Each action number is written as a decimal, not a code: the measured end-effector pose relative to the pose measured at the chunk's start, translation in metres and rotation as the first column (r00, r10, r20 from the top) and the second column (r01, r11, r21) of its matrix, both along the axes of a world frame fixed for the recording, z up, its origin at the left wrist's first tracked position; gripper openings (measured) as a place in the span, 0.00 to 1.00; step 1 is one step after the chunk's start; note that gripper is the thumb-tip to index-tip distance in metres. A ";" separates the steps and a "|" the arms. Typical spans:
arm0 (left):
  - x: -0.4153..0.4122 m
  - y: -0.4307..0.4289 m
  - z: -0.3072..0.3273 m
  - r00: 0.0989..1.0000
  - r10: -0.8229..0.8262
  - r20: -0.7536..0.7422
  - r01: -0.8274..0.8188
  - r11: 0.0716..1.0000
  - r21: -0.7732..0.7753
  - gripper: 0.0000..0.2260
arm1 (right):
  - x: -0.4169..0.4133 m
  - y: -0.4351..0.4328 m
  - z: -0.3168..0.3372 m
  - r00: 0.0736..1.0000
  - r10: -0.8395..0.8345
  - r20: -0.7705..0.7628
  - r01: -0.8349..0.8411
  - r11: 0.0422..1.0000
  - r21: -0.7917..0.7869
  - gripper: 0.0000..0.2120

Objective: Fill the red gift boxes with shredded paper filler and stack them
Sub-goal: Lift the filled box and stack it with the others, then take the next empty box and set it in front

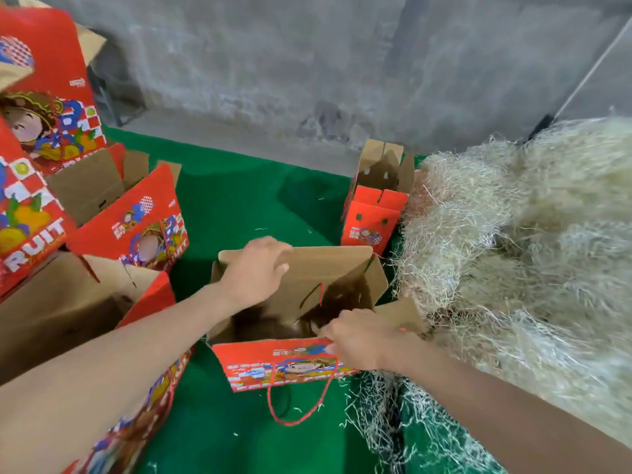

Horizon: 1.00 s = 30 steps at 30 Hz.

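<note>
An open red gift box with a red cord handle stands on the green cloth in the middle. My left hand grips the top edge of its far brown flap. My right hand grips the near front wall at the box's right corner. The inside of the box is dark, and I cannot tell what it holds. A big heap of pale shredded paper filler lies right of the box, touching its right flap.
Several red gift boxes stand open or stacked at the left, one tall stack at the far left. A flat folded red box stands behind the heap's left edge. Loose shreds litter the cloth. A grey concrete wall is behind.
</note>
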<state>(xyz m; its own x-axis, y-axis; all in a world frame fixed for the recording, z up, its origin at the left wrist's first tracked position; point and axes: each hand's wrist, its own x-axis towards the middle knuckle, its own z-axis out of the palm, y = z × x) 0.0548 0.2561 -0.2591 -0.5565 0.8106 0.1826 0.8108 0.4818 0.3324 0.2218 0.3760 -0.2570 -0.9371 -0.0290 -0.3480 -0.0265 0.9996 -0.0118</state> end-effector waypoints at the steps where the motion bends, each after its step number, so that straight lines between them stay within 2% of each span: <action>1: 0.002 -0.002 -0.004 0.997 0.036 -0.072 -0.038 0.999 -0.023 0.19 | 0.010 -0.007 0.001 1.000 -0.009 0.006 0.009 1.000 -0.029 0.11; 3: 0.008 -0.005 -0.012 0.987 0.062 -0.150 -0.079 0.991 -0.104 0.25 | 0.029 -0.019 0.003 0.999 -0.006 0.045 0.011 0.994 -0.112 0.09; 4: 0.012 -0.006 -0.015 0.989 0.056 -0.133 -0.077 0.985 -0.154 0.27 | 0.038 -0.026 0.004 0.998 -0.001 0.069 0.012 0.988 -0.154 0.08; 5: 0.015 -0.007 -0.018 0.996 0.036 -0.086 -0.053 0.976 -0.212 0.25 | 0.047 -0.032 0.006 0.996 0.007 0.089 0.009 0.983 -0.182 0.08; 8: 0.029 -0.011 -0.017 0.996 -0.084 0.043 0.093 0.949 -0.301 0.10 | 0.067 -0.048 0.008 0.992 0.045 0.121 -0.019 0.979 -0.205 0.09; 12: 0.038 -0.023 -0.013 0.966 -0.234 0.113 0.259 0.900 -0.350 0.08 | 0.085 -0.064 0.015 0.987 0.067 0.143 -0.021 0.953 -0.303 0.09; 14: 0.041 -0.035 -0.012 0.949 -0.267 0.167 0.311 0.878 -0.365 0.10 | 0.090 -0.066 0.023 0.971 0.100 0.219 0.008 0.894 -0.448 0.09; 16: 0.045 -0.045 -0.011 0.940 -0.289 0.183 0.338 0.867 -0.367 0.11 | 0.086 -0.059 0.037 0.948 0.044 0.316 0.167 0.776 -0.608 0.13; 18: 0.049 -0.052 -0.011 0.935 -0.314 0.166 0.354 0.862 -0.362 0.11 | 0.069 -0.041 0.043 0.948 -0.226 0.224 0.317 0.613 -0.724 0.14; 19: 0.052 -0.055 -0.009 0.934 -0.320 0.159 0.357 0.862 -0.361 0.11 | 0.055 -0.027 0.039 0.903 -0.413 0.115 0.364 0.597 -0.715 0.16; 20: 0.055 -0.056 -0.008 0.933 -0.324 0.154 0.359 0.861 -0.361 0.11 | 0.041 -0.015 0.033 0.845 -0.535 0.000 0.417 0.658 -0.627 0.19; 21: 0.059 -0.056 -0.007 0.932 -0.329 0.149 0.361 0.857 -0.367 0.10 | 0.028 -0.005 0.024 0.820 -0.570 -0.053 0.485 0.740 -0.467 0.21; 22: 0.065 -0.055 -0.007 0.932 -0.334 0.140 0.362 0.849 -0.385 0.09 | 0.018 0.002 0.014 0.835 -0.550 -0.004 0.526 0.799 -0.292 0.20; 23: 0.072 -0.053 -0.007 0.932 -0.338 0.131 0.361 0.836 -0.414 0.07 | 0.012 0.005 0.002 0.844 -0.518 0.138 0.535 0.831 -0.151 0.16; 25: 0.086 -0.051 -0.012 0.933 -0.332 0.139 0.357 0.807 -0.470 0.08 | 0.006 0.005 -0.021 0.765 -0.480 0.429 0.526 0.850 0.012 0.12; 27: 0.094 -0.053 -0.020 0.933 -0.336 0.132 0.356 0.799 -0.485 0.07 | 0.004 0.002 -0.035 0.700 -0.458 0.547 0.524 0.850 0.041 0.16; 30: 0.094 -0.062 -0.030 0.935 -0.339 0.101 0.347 0.825 -0.446 0.08 | -0.002 -0.008 -0.047 0.739 -0.433 0.516 0.512 0.859 -0.011 0.15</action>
<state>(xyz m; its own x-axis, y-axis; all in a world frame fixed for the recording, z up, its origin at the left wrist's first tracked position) 0.1486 0.1936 -0.2890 -0.2266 0.9399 -0.2555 0.9483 0.2727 0.1622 0.2196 0.3680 -0.3042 -0.5545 0.2863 -0.7814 0.4970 0.8670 -0.0350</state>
